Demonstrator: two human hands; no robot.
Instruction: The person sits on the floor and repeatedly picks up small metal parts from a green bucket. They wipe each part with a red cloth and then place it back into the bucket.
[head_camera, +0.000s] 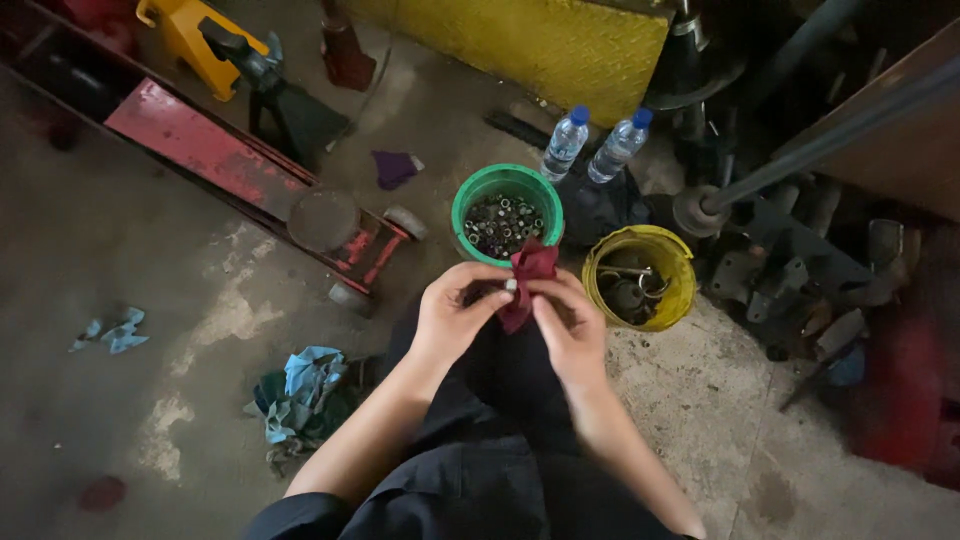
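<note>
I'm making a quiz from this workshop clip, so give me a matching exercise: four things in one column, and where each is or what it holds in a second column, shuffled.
Things:
1. green bucket
2. yellow bucket
3. red rag
4. blue rags

Place or contents:
A. heaped on the floor beside the left arm
B. held between the left hand and right hand
C. full of small nuts
D. holds a few larger metal parts

Pairs: 1-C, 2-D, 3-B, 4-A
</note>
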